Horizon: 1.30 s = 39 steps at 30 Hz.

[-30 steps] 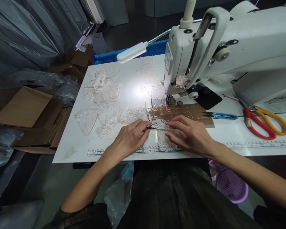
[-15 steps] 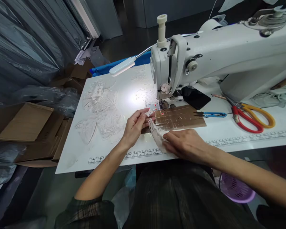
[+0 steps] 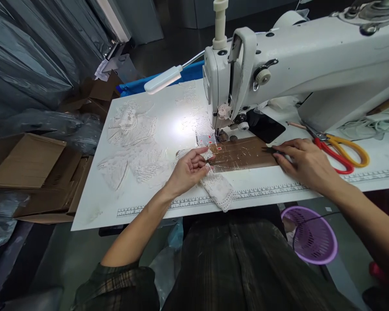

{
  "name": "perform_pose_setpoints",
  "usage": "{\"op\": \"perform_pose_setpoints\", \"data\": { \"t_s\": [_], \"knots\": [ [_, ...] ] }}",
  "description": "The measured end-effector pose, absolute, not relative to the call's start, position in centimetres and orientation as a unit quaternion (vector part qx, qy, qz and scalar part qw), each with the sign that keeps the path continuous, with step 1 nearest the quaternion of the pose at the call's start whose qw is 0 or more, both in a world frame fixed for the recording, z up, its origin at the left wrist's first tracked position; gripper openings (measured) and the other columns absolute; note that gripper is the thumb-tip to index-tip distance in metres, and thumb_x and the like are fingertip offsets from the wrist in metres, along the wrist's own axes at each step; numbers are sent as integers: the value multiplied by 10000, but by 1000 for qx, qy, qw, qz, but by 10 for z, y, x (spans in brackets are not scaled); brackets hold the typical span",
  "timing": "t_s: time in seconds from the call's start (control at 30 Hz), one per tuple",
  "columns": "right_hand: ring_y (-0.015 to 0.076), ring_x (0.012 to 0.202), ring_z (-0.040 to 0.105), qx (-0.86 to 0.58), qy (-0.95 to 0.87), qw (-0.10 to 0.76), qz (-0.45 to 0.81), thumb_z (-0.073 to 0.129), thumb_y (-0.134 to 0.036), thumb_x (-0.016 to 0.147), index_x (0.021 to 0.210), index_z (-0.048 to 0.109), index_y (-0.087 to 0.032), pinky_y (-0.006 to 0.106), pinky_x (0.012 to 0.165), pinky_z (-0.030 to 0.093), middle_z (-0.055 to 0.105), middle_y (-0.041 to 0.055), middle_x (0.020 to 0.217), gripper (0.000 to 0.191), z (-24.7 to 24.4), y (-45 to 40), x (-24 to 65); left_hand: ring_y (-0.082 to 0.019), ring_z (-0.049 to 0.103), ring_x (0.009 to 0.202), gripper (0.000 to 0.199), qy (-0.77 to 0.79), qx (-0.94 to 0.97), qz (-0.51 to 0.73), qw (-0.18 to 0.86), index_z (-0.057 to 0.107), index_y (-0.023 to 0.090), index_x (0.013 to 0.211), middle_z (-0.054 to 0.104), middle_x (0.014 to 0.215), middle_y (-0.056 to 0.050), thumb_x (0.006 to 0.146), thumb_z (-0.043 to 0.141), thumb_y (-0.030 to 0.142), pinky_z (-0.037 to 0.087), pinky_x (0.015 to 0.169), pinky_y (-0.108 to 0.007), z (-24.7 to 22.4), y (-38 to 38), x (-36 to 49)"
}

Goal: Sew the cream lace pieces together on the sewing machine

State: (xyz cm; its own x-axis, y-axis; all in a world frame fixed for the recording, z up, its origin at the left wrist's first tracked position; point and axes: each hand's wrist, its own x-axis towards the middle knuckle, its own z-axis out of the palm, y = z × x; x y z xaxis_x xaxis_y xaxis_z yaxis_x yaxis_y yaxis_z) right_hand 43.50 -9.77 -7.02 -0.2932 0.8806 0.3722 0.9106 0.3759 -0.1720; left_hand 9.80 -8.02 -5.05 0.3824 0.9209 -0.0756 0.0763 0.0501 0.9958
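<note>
My left hand (image 3: 189, 170) pinches a piece of white lace (image 3: 218, 188) in front of the sewing machine's presser foot (image 3: 221, 136). The lace hangs down across the printed ruler to the table's front edge. Out to the right, my right hand (image 3: 304, 162) is closed over the blue-handled thread snips (image 3: 270, 150); their dark blades point left and the handle is hidden under the fingers. Beneath both lies a brown taped panel (image 3: 246, 155) with loose thread ends on it.
The white sewing machine (image 3: 291, 65) spans the right side. Scissors (image 3: 346, 151) with red and yellow handles and a black phone (image 3: 266, 125) lie near it. Several lace pieces (image 3: 132, 129) cover the table's left. A lamp (image 3: 164, 80) shines above; a purple basket (image 3: 311, 235) stands below.
My right hand has let go of the lace and moved right onto the thread snips. The left hand still pinches the lace, whose free end now hangs over the ruler.
</note>
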Motion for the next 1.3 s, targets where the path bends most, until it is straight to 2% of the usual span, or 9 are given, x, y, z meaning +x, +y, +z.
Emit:
{"op": "perform_pose_setpoints", "data": {
  "t_s": [0.1, 0.2, 0.33, 0.53, 0.7, 0.9, 1.07, 1.17, 1.3],
  "knots": [
    [293, 866, 616, -526, -813, 249, -8, 419, -382, 986, 923, 624, -229, 467, 753, 482, 661, 126, 937, 263, -69, -101, 422, -97, 616, 799, 590, 420, 621, 330, 573, 498, 137, 1355, 646, 993, -58, 801, 690, 198, 555, 822, -296, -53, -82, 98],
    [196, 718, 618, -500, -784, 321, 180, 432, -404, 997, 929, 546, -232, 346, 651, 486, 659, 79, 829, 218, -62, -107, 392, -81, 583, 764, 595, 413, 644, 314, 563, 486, 133, 1374, 628, 1028, -72, 811, 666, 198, 548, 755, -251, -53, -85, 98],
    [116, 510, 540, -466, -736, 309, 382, 389, -447, 1018, 1001, 493, -213, 263, 529, 411, 663, 10, 744, 256, -55, -106, 348, -85, 580, 759, 604, 400, 647, 319, 565, 477, 128, 1380, 634, 1047, -83, 807, 654, 195, 547, 727, -245, -52, -86, 99],
    [135, 525, 515, -482, -817, 196, 248, 289, -494, 1022, 760, 602, -192, 273, 542, 266, 613, 25, 607, 508, -53, -89, 314, -96, 594, 767, 597, 404, 640, 318, 571, 464, 103, 1390, 641, 1009, -81, 827, 642, 189, 553, 762, -269, -49, -87, 98],
    [127, 519, 473, -468, -839, 177, 214, 316, -477, 1019, 779, 634, -192, 267, 541, 237, 589, 13, 593, 490, -54, -83, 300, -97, 603, 805, 595, 398, 641, 319, 574, 455, 99, 1406, 643, 1063, -101, 840, 627, 171, 549, 802, -270, -50, -88, 97],
    [137, 497, 460, -470, -850, 171, 163, 310, -499, 1016, 751, 621, -191, 279, 523, 237, 574, 22, 564, 512, -54, -84, 308, -103, 644, 846, 699, 425, 626, 348, 554, 390, 176, 1472, 544, 1376, -166, 831, 667, 175, 569, 829, -285, -58, -86, 93],
    [313, 912, 592, -536, -815, 217, 12, 448, -470, 978, 1049, 674, -196, 404, 699, 424, 676, 156, 978, 363, -47, -87, 344, -129, 693, 840, 925, 455, 604, 396, 520, 177, 301, 1556, 513, 1436, -147, 814, 725, 232, 602, 794, -308, -64, -83, 91],
    [343, 1108, 545, -487, -831, 251, 92, 545, -416, 941, 1203, 625, -199, 497, 887, 454, 613, 174, 1196, 350, -41, -95, 346, -148, 718, 870, 896, 445, 594, 410, 530, 189, 265, 1547, 491, 1456, -180, 831, 728, 281, 609, 832, -326, -59, -83, 95],
    [175, 656, 604, -473, -750, 258, 384, 528, -517, 939, 968, 651, -166, 320, 605, 506, 659, 76, 792, 373, -35, -107, 320, -166, 731, 919, 761, 449, 610, 449, 474, 279, 199, 1487, 552, 1395, -187, 868, 704, 324, 595, 891, -313, -41, -89, 100]
  ]
}}
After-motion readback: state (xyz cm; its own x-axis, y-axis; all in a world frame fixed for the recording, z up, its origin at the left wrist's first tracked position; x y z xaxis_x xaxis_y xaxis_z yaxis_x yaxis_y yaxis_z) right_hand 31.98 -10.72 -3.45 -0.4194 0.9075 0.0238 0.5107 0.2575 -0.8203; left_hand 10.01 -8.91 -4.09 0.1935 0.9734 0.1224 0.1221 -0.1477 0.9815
